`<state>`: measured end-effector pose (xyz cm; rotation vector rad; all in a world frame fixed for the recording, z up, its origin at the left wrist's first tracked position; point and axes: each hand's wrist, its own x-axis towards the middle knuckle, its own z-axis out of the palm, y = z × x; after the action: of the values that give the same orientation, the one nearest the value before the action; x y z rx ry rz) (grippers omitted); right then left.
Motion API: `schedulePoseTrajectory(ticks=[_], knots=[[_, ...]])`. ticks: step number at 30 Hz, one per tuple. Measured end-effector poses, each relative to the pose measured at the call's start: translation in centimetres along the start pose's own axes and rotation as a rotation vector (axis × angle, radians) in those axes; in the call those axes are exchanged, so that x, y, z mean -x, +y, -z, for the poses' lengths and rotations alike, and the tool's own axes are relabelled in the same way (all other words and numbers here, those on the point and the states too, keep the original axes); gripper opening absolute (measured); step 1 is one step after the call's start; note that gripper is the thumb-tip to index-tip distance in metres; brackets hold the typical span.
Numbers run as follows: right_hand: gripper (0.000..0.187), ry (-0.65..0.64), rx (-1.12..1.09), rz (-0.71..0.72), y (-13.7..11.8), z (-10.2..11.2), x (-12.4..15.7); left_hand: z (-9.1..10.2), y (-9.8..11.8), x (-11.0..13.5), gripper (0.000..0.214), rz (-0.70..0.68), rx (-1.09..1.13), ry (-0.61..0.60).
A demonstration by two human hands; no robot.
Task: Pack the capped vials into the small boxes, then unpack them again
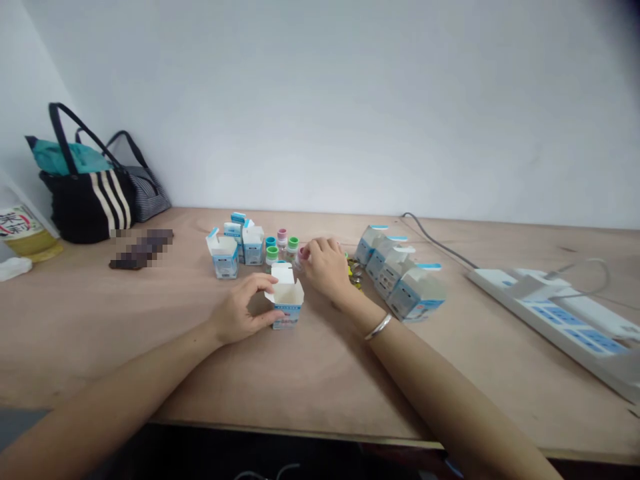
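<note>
In the middle of the table a small white-and-blue carton (287,316) stands upright with its top flaps raised. My left hand (243,310) grips its left side between thumb and fingers. Just beyond it, my right hand (327,267) has its fingers closed at a pink-capped jar (303,254), which they partly cover. Small clear jars with green caps (272,253), a blue cap (271,241) and another pink cap (283,234) cluster behind the carton. Some yellowish small items (355,272) lie partly hidden beyond my right wrist.
Open cartons stand at the back left (226,265) and in a slanted row on the right (411,297). A power strip (550,320) with a cable lies farther right. At left are a dark blurred object (143,250), a black bag (90,203) and a bottle of yellow liquid (30,233).
</note>
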<state>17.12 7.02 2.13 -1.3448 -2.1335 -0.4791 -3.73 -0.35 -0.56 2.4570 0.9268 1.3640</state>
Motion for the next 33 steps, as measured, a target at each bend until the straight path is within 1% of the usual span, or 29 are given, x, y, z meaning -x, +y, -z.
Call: schedulePoseTrajectory(ticks=[2,3,6,8,9,11,12,14,16,18,20,22,24,27,30,32,33], knots=[[0.008,-0.003,-0.060,-0.026,0.1,0.7,0.1,-0.2,-0.3,0.2,0.035,0.035,0.037,-0.005],[0.007,0.021,-0.103,-0.046,0.2,1.2,0.2,-0.3,-0.4,0.3,0.037,0.058,0.062,-0.005],[0.009,0.181,-0.312,-0.098,0.6,3.5,0.4,-0.7,-0.5,0.7,0.040,0.115,0.130,-0.002],[0.011,0.280,-0.505,-0.082,0.7,5.2,0.7,-1.0,-0.6,0.8,0.040,0.129,0.161,-0.004],[0.012,0.301,-0.591,-0.057,0.6,5.9,0.9,-1.1,-0.6,0.8,0.040,0.131,0.172,-0.006],[0.012,0.280,-0.706,0.020,0.1,7.0,1.5,-1.2,-0.6,0.8,0.039,0.130,0.191,-0.005],[0.012,0.248,-0.730,0.067,-0.2,7.3,1.8,-1.2,-0.7,0.8,0.039,0.125,0.196,-0.004],[0.012,0.164,-0.720,0.155,-0.9,7.7,2.4,-1.2,-0.7,0.8,0.038,0.111,0.198,-0.011],[0.012,0.088,-0.679,0.210,-1.3,7.8,2.8,-1.2,-0.7,0.7,0.037,0.103,0.188,-0.017],[0.016,0.054,-0.654,0.231,-1.5,8.0,2.9,-1.0,-0.5,0.7,0.037,0.110,0.162,-0.017],[0.024,0.043,-0.642,0.249,-1.4,8.1,2.8,-0.9,-0.3,0.6,0.038,0.116,0.114,-0.009],[0.028,0.014,-0.621,0.280,-1.4,8.0,2.7,-0.7,0.0,0.4,0.038,0.099,0.064,-0.018],[0.024,-0.030,-0.601,0.305,-1.5,7.7,2.8,-0.6,0.3,0.2,0.036,0.061,0.028,-0.028],[0.023,-0.089,-0.585,0.333,-2.0,6.7,3.1,-0.5,0.4,0.0,0.034,0.014,0.013,-0.029],[0.023,-0.137,-0.561,0.388,-2.6,6.0,3.4,-0.5,0.4,0.0,0.033,0.000,0.014,-0.034],[0.026,-0.133,-0.569,0.415,-2.4,6.0,3.4,-0.5,0.3,0.0,0.031,-0.006,0.010,-0.038],[0.028,-0.107,-0.587,0.406,-2.1,6.1,3.4,-0.5,0.4,0.0,0.031,-0.009,0.006,-0.037]])
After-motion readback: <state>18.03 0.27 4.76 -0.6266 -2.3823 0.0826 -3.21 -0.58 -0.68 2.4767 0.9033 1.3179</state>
